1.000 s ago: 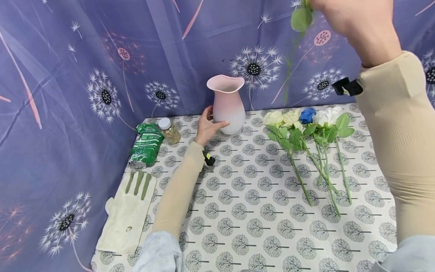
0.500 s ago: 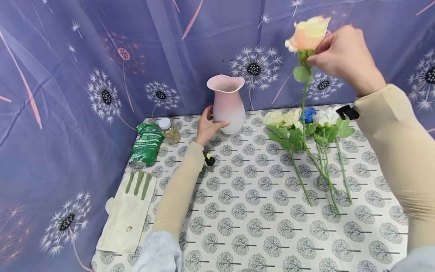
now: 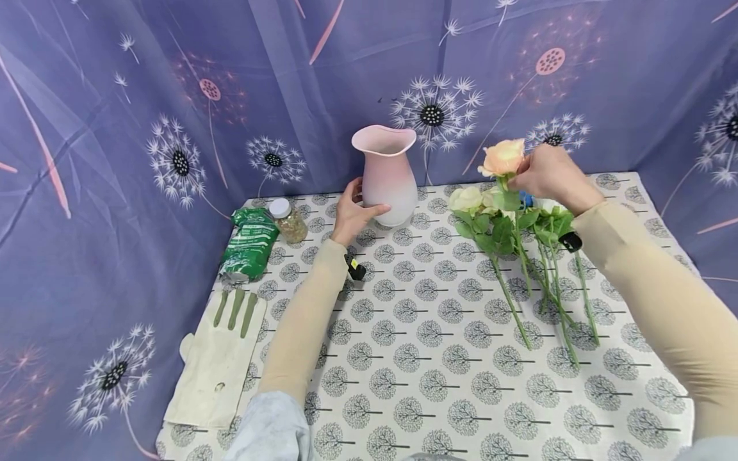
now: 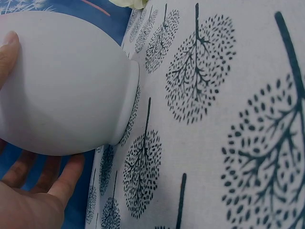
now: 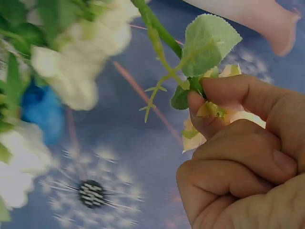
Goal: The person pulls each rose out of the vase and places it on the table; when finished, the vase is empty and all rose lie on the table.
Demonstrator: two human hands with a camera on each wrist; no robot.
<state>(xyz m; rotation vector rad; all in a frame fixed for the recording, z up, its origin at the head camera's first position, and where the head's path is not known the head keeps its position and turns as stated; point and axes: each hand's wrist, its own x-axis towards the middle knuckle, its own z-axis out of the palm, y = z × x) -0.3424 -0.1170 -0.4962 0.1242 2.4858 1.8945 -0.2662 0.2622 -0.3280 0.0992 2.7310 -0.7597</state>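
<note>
A pink-to-white vase [image 3: 389, 176] with a wavy rim stands upright near the back of the table. My left hand [image 3: 353, 214] holds its lower body from the left, thumb in front and fingers behind; the left wrist view has the white base of the vase [image 4: 71, 86] close up. My right hand [image 3: 552, 174] pinches a peach rose [image 3: 503, 157] just under its bloom, with the stem hanging down. In the right wrist view, thumb and forefinger meet on the stem by a leaf [image 5: 209, 43]. Below it lie cream roses [image 3: 466, 200] and a blue rose [image 3: 525, 199], partly hidden.
On the left are a green packet [image 3: 249, 243], a white-lidded jar [image 3: 289, 221] and a pale work glove [image 3: 216, 358]. A tree-print cloth [image 3: 432, 384] covers the table. Behind hangs a purple dandelion-print curtain [image 3: 323, 83].
My right hand has come down from the top of the view with the peach rose, which is now lowered over the other flowers. The left hand and vase have stayed put.
</note>
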